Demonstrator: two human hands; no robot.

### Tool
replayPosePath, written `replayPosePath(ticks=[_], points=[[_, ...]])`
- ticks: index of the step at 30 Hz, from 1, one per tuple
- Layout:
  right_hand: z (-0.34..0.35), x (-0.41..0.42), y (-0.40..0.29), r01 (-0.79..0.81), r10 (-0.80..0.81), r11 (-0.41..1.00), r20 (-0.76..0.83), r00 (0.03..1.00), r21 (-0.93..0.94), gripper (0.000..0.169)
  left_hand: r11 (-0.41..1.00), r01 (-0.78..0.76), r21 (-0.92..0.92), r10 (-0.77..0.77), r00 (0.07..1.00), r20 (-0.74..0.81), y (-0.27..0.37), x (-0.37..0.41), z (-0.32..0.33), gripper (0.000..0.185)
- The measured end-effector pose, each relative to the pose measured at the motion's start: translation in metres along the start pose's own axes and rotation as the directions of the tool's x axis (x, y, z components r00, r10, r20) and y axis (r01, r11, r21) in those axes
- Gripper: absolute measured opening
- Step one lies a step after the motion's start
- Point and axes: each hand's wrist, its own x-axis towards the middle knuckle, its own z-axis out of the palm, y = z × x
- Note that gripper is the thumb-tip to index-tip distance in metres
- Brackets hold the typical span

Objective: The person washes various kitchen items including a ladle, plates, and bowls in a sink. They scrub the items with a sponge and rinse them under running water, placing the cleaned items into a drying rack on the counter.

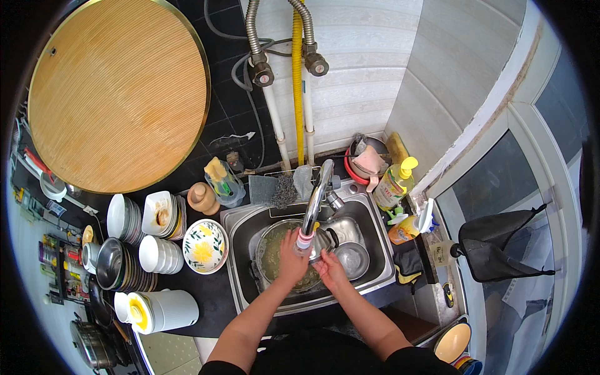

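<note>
My left hand (293,262) is over the sink, fingers extended beside the pink-and-white nozzle of the chrome faucet (311,213). What its fingertips touch is partly hidden by the nozzle. A small shiny metal vessel (322,240) with a black handle sits under the spout, its lower edge at the fingers of my right hand (332,271). Below my hands a large pot (276,253) of cloudy water stands in the stainless steel sink (236,272). A round metal bowl (352,260) and a rectangular metal pan (347,229) lie to its right.
Stacked plates (161,215), white bowls (159,254), a floral bowl (205,246) and a white canister (176,310) crowd the left counter. Behind the sink are a steel wool scrubber (284,191) and wooden mortar (203,198). A soap bottle (391,190) and spray bottle (405,229) stand right.
</note>
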Motion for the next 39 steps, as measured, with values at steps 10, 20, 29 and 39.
replayPosePath(ticks=[10,20,29,39], points=[[0.003,-0.004,-0.010,0.083,-0.074,0.917,0.037,0.997,-0.390,0.020,0.996,0.067,-0.062,-0.052,0.974,0.220,-0.016,-0.005,0.005,0.041],[-0.001,-0.013,-0.041,-0.156,0.213,0.949,0.195,0.957,-0.273,0.027,0.114,0.890,-0.441,-0.529,0.430,0.732,-0.079,0.020,-0.030,0.051],[0.009,0.046,-0.045,0.045,-0.017,0.791,0.051,0.999,-0.610,0.034,0.233,0.790,-0.567,-0.186,0.608,0.771,-0.052,-0.009,-0.043,0.032],[0.086,0.008,-0.001,0.650,-0.138,-0.519,0.804,0.578,-0.556,0.035,0.613,0.616,-0.495,-0.371,0.778,0.507,-0.070,-0.027,-0.006,0.027]])
